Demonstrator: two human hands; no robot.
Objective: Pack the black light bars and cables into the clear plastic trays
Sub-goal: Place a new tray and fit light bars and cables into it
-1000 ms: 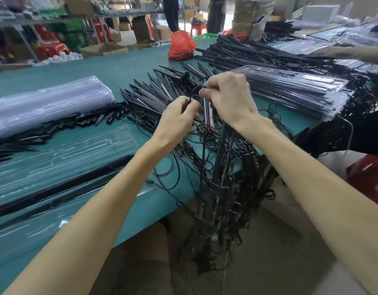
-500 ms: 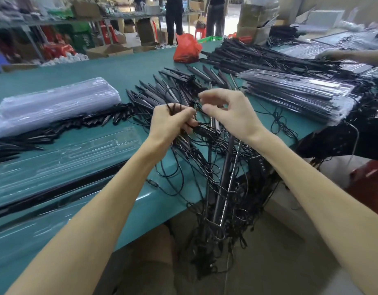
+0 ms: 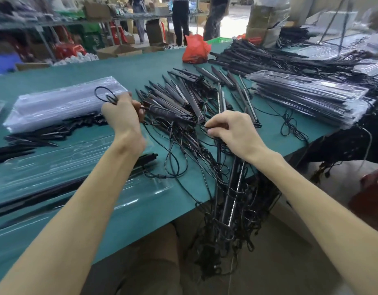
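- Left hand [image 3: 120, 118]: fingers curled round a looped thin black cable [image 3: 104, 95], held above the teal table [image 3: 124, 69].
- Right hand [image 3: 232, 129]: thumb and forefinger pinching one strand of the tangled black cables [image 3: 190, 137].
- Slim black light bars [image 3: 183, 96]: a fanned heap between the hands, with some hanging over the table edge.
- Clear moulded plastic tray [image 3: 56, 158]: near left, with a long black bar [image 3: 35, 194] lying in it.
- Stack of filled clear trays [image 3: 307, 96]: on the right.

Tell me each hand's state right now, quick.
Left hand: grips a looped black cable.
Right hand: pinches a thin cable strand.
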